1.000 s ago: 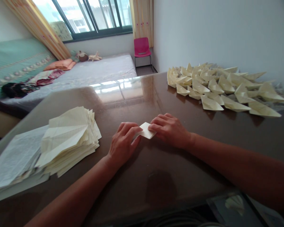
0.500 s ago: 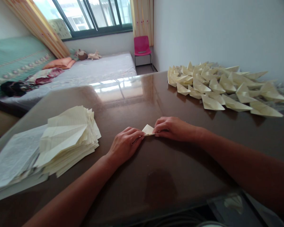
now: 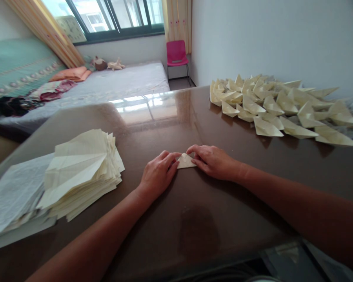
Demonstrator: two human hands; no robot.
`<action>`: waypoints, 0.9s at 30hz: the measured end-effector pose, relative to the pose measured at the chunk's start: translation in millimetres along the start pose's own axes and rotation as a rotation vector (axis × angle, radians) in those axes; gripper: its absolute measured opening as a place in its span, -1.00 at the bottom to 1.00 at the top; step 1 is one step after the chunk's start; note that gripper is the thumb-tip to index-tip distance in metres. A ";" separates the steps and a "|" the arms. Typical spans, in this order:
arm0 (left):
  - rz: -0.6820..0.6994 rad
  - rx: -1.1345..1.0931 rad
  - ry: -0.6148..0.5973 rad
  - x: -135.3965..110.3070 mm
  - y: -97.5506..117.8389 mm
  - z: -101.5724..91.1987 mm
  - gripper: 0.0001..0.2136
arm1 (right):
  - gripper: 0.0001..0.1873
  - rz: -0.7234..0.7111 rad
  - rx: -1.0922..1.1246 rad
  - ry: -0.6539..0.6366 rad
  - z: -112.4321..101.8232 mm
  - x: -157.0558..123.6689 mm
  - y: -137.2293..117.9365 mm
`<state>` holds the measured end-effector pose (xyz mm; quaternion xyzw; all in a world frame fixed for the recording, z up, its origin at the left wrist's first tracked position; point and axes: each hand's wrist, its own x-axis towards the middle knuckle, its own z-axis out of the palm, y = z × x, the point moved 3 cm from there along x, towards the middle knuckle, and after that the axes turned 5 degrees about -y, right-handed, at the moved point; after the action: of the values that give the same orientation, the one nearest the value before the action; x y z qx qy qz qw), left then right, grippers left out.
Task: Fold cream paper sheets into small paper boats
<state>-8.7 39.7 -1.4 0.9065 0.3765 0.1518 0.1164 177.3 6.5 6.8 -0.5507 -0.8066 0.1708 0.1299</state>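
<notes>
A small cream folded paper piece (image 3: 186, 161) lies flat on the glossy brown table (image 3: 194, 219), in the middle. My left hand (image 3: 159, 174) presses on its left edge with the fingers held together. My right hand (image 3: 212, 161) holds down its right side, fingertips on the paper. Most of the piece is hidden under my fingers; only a small triangle shows between the two hands.
A fanned stack of cream folded sheets (image 3: 82, 168) sits on printed paper (image 3: 11, 196) at the left. A heap of several finished folded paper boats (image 3: 276, 109) covers the far right of the table. Beyond are a bed (image 3: 111, 84) and a pink chair (image 3: 176, 55).
The paper piece has been folded smaller and flattened onto the table. Both hands have drawn closer together over it.
</notes>
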 end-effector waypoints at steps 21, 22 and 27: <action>0.345 0.375 -0.063 -15.9 23.6 -0.6 -0.73 | -0.63 -0.165 -0.490 -0.108 -4.2 -15.5 -27.2; 0.336 0.387 -0.072 -16.9 24.4 -0.6 -0.73 | -0.64 -0.166 -0.501 -0.116 -5.4 -17.8 -28.0; 0.312 0.414 -0.112 -20.2 27.9 -1.0 -0.70 | -0.67 -0.163 -0.514 -0.143 -7.9 -22.2 -28.3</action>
<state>-4.5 6.0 4.8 0.9650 0.2482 0.0370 -0.0758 164.5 -22.6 25.4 -0.4855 -0.8722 -0.0120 -0.0579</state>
